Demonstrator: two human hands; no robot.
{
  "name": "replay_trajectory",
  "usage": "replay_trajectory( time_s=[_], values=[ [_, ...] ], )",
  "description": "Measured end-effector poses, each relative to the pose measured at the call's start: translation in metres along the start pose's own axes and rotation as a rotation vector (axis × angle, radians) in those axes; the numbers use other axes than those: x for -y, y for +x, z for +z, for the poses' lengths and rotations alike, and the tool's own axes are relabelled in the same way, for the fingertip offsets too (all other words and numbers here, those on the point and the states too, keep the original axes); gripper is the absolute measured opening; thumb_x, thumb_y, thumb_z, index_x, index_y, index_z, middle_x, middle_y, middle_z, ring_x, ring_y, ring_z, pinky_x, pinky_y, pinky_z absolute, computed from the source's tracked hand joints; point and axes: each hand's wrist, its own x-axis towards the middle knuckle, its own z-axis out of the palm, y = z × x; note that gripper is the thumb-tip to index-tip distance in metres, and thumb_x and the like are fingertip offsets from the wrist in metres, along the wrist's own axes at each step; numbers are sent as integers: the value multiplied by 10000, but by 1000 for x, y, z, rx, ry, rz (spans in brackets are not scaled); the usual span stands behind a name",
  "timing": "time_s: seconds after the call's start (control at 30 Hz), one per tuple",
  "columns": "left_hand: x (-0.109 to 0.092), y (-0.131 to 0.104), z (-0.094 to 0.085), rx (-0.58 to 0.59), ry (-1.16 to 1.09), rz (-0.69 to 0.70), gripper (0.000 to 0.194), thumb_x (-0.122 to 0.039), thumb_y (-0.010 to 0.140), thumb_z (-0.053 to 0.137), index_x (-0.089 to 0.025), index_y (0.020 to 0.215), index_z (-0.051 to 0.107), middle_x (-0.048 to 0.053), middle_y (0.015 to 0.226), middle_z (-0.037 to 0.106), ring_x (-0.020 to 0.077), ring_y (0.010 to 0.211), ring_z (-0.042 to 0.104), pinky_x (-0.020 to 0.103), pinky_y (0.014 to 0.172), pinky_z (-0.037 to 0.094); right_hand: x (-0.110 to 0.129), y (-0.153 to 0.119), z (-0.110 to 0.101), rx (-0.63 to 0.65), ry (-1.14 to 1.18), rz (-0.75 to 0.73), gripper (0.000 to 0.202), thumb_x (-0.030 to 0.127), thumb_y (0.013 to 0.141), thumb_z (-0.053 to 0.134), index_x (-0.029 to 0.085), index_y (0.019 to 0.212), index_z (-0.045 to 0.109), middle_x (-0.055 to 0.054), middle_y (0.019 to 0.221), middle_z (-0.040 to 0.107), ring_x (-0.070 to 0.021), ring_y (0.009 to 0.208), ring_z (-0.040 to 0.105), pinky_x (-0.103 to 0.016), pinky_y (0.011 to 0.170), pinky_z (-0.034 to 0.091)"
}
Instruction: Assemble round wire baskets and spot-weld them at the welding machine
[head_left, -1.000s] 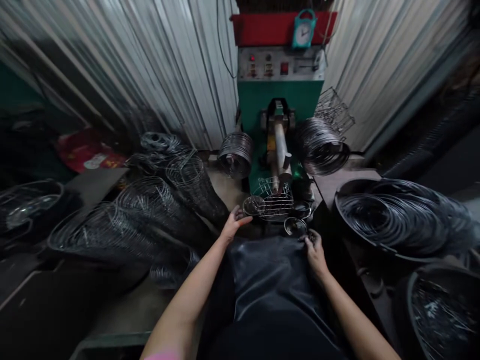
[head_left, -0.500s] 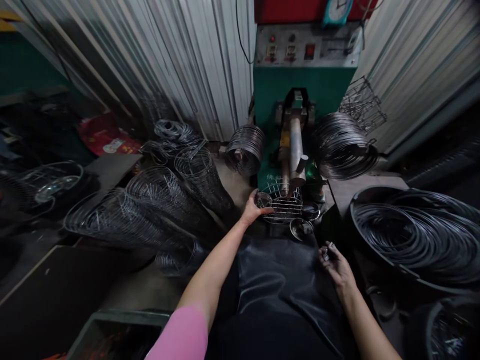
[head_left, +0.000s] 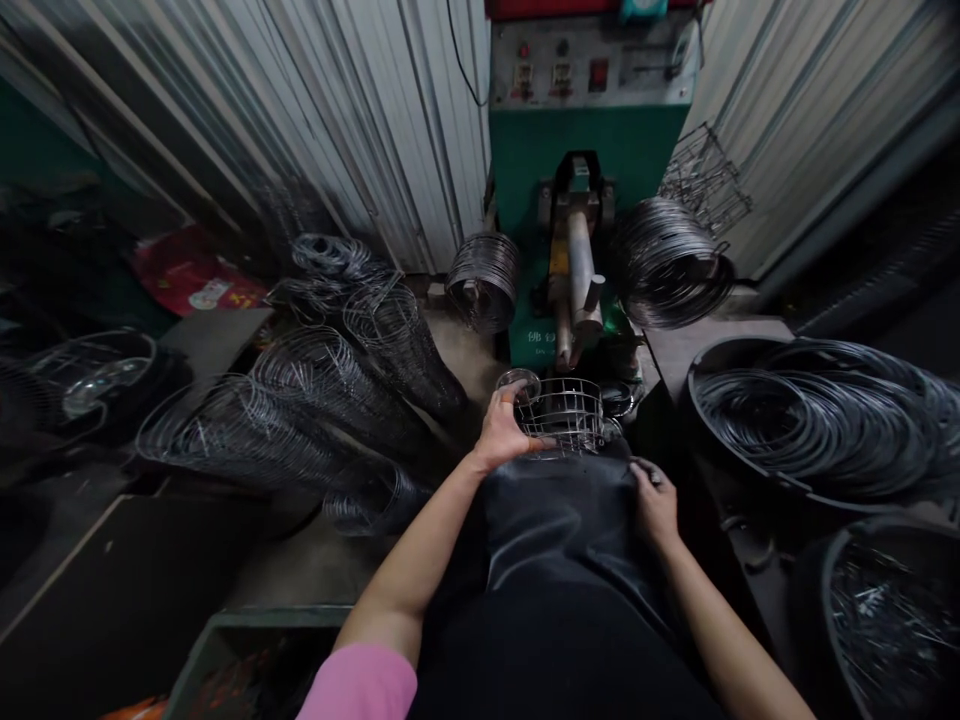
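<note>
My left hand point(head_left: 502, 432) is closed on the left side of a small round wire basket point(head_left: 574, 412), its thumb along the lower wires and its fingers by a shiny ring point(head_left: 519, 384). The basket sits just below the tip of the welding machine's metal arm point(head_left: 579, 265), its side mesh turned toward me. To the right of the basket, near the edge of a dark apron point(head_left: 555, 530), my right hand point(head_left: 656, 502) has its fingers curled together. A small greyish metal bit shows at those fingertips, too small to name exactly.
Tall stacks of wire rings point(head_left: 304, 370) stand at left. Wire coils point(head_left: 484, 283) flank the green machine point(head_left: 517, 150). A round tub point(head_left: 697, 400) of wire rings and a bucket point(head_left: 829, 590) of small metal pieces stand at right. A green crate point(head_left: 217, 630) is at lower left.
My left hand has tipped the basket and drawn it toward me, clear of the machine arm's tip. My right hand has moved up toward the basket, its fingers closing more. The view has shifted slightly.
</note>
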Motion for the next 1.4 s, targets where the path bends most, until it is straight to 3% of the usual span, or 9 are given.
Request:
replay_trajectory(
  time_s=[0.13, 0.27, 0.4, 0.5, 0.77, 0.9, 1.03, 1.23, 1.4],
  values=[
    [-19, 6, -5, -3, 191, 41, 931, -405, 430, 832, -225, 1240, 408, 74, 1199, 492, 281, 1143, 442, 425, 985, 368, 11, -7, -6, 291, -384, -196, 250, 412, 644, 587, 196, 740, 669, -75, 770, 695, -246, 769, 636, -353, 697, 476],
    [-33, 11, 3, 57, 325, 79, 927, -424, 453, 818, -224, 1251, 391, 83, 1227, 472, 288, 1165, 407, 423, 1002, 319, 79, -1, 5, 535, -529, -366, 245, 354, 715, 567, 217, 903, 645, -57, 886, 692, -222, 839, 635, -321, 747, 462],
    [-44, 14, 14, 106, 401, 89, 916, -396, 473, 806, -219, 1260, 373, 89, 1248, 456, 285, 1165, 391, 417, 981, 300, 140, 6, 34, 650, -761, -359, 290, 211, 617, 653, 214, 896, 574, 8, 712, 637, -171, 664, 590, -246, 585, 420],
    [-47, 14, 16, 101, 446, 84, 875, -376, 510, 784, -228, 1262, 362, 86, 1261, 453, 280, 1163, 384, 424, 971, 275, 153, 7, 49, 656, -789, -315, 257, 164, 595, 649, 204, 815, 523, 35, 651, 586, -140, 615, 546, -217, 541, 383],
    [-40, 12, 17, 184, 531, 139, 871, -369, 530, 759, -224, 1282, 345, 110, 1289, 448, 295, 1168, 382, 447, 971, 244, 149, 9, 44, 744, -693, -163, 265, 146, 563, 661, 207, 749, 482, 63, 589, 565, -136, 594, 559, -218, 550, 417],
    [-40, 9, 18, 171, 509, 126, 872, -377, 520, 765, -225, 1275, 354, 106, 1280, 456, 300, 1172, 381, 459, 977, 254, 140, 14, 35, 491, -761, -403, 286, 185, 658, 627, 210, 931, 544, -12, 773, 652, -189, 725, 620, -274, 649, 468],
    [-39, 9, 10, 117, 444, 40, 892, -408, 488, 785, -230, 1262, 381, 93, 1269, 458, 287, 1174, 391, 434, 980, 293, 85, 2, 13, 202, -556, -628, 320, 318, 799, 503, 198, 1094, 539, -94, 1062, 641, -216, 952, 617, -339, 836, 474],
    [-37, 10, -1, 47, 426, 30, 877, -425, 486, 787, -231, 1247, 397, 86, 1244, 473, 287, 1151, 407, 407, 977, 314, -17, -26, -22, 194, -550, -374, 252, 377, 789, 463, 192, 854, 621, -94, 847, 690, -238, 802, 655, -370, 728, 520],
    [-43, 9, 3, 79, 495, 70, 860, -423, 527, 766, -242, 1272, 376, 97, 1272, 458, 304, 1168, 390, 440, 983, 270, 27, -13, -17, 398, -597, -444, 211, 285, 797, 473, 214, 900, 643, -82, 903, 686, -234, 869, 640, -365, 774, 491]
  ],
)
